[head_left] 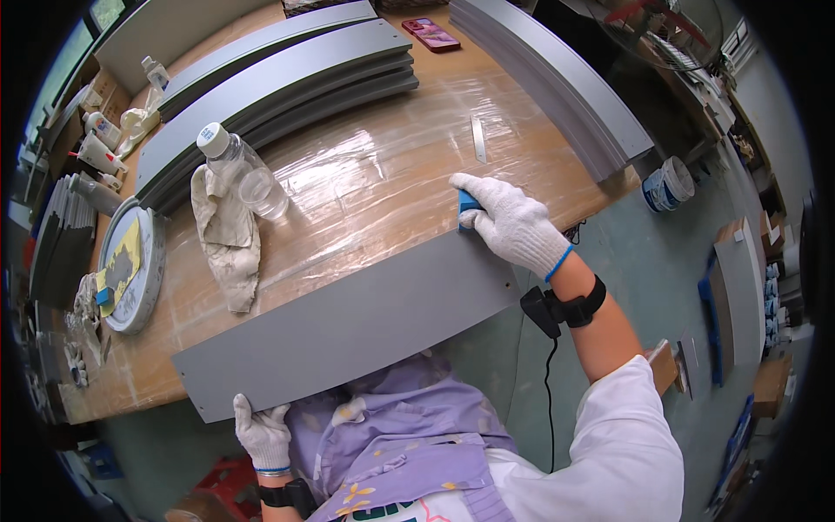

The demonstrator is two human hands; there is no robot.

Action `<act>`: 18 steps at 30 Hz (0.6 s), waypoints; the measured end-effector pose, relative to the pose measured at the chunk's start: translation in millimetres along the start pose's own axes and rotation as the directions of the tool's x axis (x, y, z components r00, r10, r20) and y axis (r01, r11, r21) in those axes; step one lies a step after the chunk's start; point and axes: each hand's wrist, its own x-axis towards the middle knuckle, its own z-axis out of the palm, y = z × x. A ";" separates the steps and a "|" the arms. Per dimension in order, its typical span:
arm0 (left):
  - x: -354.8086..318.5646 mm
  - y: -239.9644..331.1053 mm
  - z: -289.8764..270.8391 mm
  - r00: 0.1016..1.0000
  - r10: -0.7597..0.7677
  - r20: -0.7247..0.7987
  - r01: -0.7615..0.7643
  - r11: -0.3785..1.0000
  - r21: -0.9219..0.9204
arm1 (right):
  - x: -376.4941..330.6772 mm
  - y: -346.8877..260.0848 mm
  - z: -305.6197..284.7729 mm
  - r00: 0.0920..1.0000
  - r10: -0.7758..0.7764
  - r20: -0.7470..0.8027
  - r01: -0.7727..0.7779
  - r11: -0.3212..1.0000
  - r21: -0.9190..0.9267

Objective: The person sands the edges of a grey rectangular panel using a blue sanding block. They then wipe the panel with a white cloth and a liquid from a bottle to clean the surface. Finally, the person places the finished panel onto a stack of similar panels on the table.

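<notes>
R hand (511,224) grips blue block (467,206) at panel (357,317) edge, 2 o'clock; L hand (263,432) pinches panel at 7. Keep block flat, strokes even w/ steady pressure.

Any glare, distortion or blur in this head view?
Head view: glare streaks the plastic-covered table; fisheye bends the grey panel and stacked panels; black corners; right hand and left hand sharp.
</notes>
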 end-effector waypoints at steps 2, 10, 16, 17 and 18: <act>-0.7 0.4 -3.4 1.000 0.007 -0.002 -0.007 1.000 -0.001 | 9.7 -5.3 -14.6 0.983 0.130 0.129 -0.121 0.990 -0.076; 0.8 2.8 -6.5 0.997 -0.030 0.065 0.032 0.999 -0.034 | -0.7 5.4 4.6 0.995 -0.092 -0.026 0.095 0.987 0.128; -2.7 1.4 -5.2 0.999 0.007 0.041 -0.006 1.000 -0.026 | 11.1 9.0 -16.0 0.985 0.156 0.077 -0.154 0.988 -0.026; -2.7 1.3 -5.7 0.999 0.013 0.045 -0.012 1.000 -0.022 | 8.9 9.5 -12.6 0.988 0.153 0.037 -0.153 0.988 -0.005; -1.6 1.2 -5.1 0.999 0.012 0.052 -0.011 1.000 -0.014 | 4.9 5.1 -6.6 0.996 0.087 0.002 -0.087 0.996 -0.001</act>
